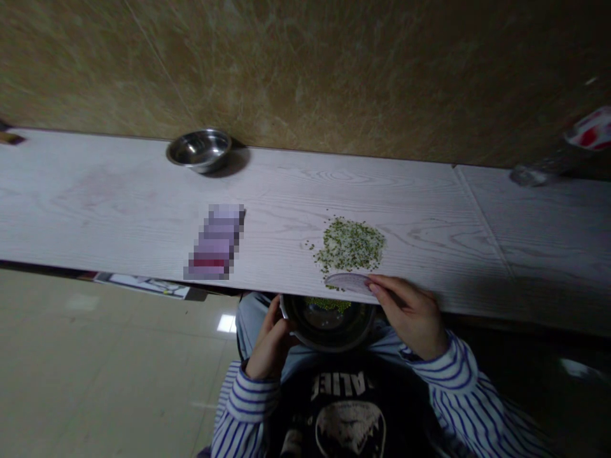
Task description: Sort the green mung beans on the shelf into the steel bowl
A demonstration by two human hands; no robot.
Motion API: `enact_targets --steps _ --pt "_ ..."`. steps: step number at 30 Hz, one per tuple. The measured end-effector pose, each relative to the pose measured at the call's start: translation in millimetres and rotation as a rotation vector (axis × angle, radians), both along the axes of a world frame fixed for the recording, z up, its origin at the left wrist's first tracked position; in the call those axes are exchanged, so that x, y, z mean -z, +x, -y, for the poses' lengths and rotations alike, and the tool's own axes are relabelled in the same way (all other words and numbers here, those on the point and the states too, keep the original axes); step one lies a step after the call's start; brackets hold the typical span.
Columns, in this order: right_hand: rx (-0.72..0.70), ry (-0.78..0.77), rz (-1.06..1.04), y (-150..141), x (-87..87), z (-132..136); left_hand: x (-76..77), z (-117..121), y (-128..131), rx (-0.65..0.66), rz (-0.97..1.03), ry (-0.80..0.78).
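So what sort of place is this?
Indoors, possibly a dining or kitchen area, though I can't be sure: a wood-grain counter with a metal bowl on it, and a glossy tiled floor.

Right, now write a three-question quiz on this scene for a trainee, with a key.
1. True or false: the left hand grips a bowl at the front edge of the table.

2. Multiple choice: what does the right hand pinch?
A. A clear bottle
B. A thin piece with a curved edge
C. A metal spoon

3. Short answer: which two colours show in the heap of grains on the tabletop?

Key: 1. True. 2. B. 3. Green and white.
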State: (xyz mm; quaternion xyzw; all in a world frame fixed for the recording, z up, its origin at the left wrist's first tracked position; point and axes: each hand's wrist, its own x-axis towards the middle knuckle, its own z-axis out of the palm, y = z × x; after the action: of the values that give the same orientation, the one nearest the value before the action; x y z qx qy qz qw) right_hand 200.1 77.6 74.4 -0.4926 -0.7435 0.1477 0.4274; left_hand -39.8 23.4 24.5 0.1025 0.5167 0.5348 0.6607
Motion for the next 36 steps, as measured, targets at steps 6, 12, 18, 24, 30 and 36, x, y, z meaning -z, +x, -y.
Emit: enact_targets --steps 6,12,18,24,30,36 --pt "-0.048 0.004 -0.016 -3.6 -1.2 9.0 2.4 0.1 -0.1 0.024 -0.006 0.008" --pt "-0.080 0.009 -0.020 -6.3 -5.4 15.9 4.9 -0.8 0.8 0.040 0.006 0.007" --pt "0.057 0.015 -0.016 -9.6 -1.3 14.0 3.2 -0.6 -0.2 0.029 0.013 0.007" --pt "0.062 -0.010 -0.020 -24.0 2.0 3.7 1.8 -0.3 -0.2 -0.002 -0.004 -0.018" --pt "0.153 -0.053 -0.033 -17.6 3.5 -8.8 5.5 -0.9 -1.6 -0.007 -0.003 -0.014" --pt "0.118 -0.207 -0.174 -6.8 -11.9 -30.7 8.9 -1.5 -4.1 -0.011 -0.030 -0.049"
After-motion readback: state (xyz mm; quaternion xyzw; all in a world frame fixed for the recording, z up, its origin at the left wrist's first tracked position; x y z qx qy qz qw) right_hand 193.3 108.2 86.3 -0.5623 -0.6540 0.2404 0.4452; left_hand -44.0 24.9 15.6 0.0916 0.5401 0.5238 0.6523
